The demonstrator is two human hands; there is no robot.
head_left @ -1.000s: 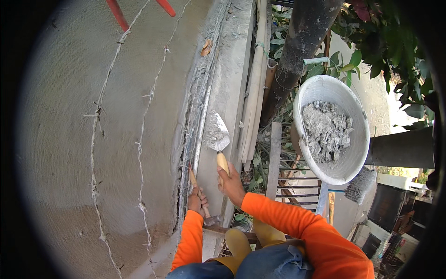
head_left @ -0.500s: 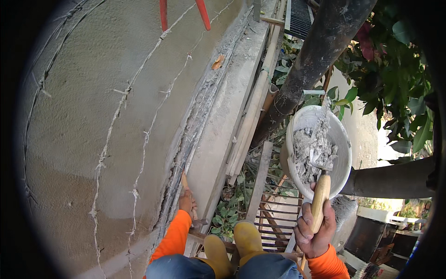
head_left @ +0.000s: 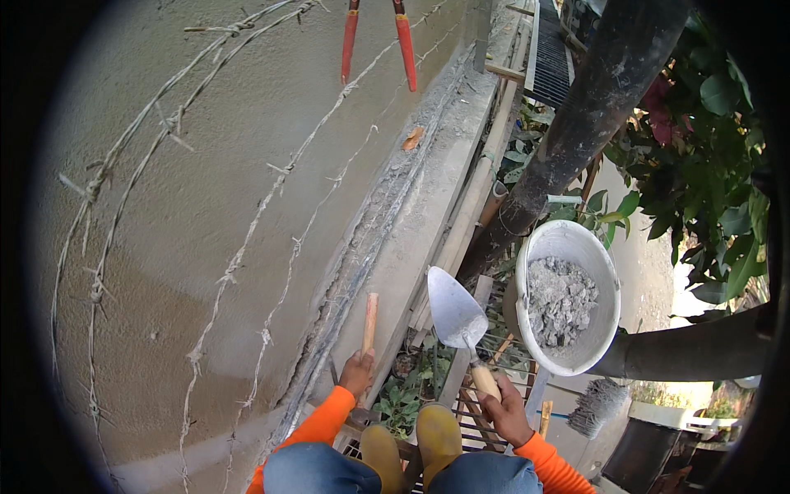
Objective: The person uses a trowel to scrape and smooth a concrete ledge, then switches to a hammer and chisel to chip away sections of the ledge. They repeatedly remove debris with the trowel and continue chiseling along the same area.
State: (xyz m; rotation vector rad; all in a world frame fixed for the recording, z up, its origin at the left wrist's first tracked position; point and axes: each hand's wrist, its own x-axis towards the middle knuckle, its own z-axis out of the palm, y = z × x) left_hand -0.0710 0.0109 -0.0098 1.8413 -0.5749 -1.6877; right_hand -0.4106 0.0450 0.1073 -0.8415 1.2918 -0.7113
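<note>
My right hand point(head_left: 506, 409) is closed round the wooden handle of a pointing trowel point(head_left: 455, 309). Its pale, dusty blade is raised, left of a white bucket point(head_left: 615, 284) that holds grey, crumbly mortar point(head_left: 561, 300). In my left hand point(head_left: 357, 375) is a wooden-handled tool, apparently a hammer point(head_left: 370, 321), its handle end pointing up and its head low by the ledge, partly hidden. That hand is over the concrete ledge point(head_left: 403, 239), beside a rough, chipped groove point(head_left: 333, 305) along the wall's foot.
Strands of barbed wire point(head_left: 234, 263) run across the plastered wall point(head_left: 173, 214) at left. Red-handled pliers or cutters point(head_left: 403, 49) hang at the top. A dark slanting pole point(head_left: 576, 123) stands beside the bucket. Yellow boots point(head_left: 439, 436) stand by a metal grating; a brush point(head_left: 599, 407) is at lower right.
My right hand has drawn the trowel out of the bucket, leftward and down. My left hand has shifted slightly right, still holding the hammer. The view has also shifted.
</note>
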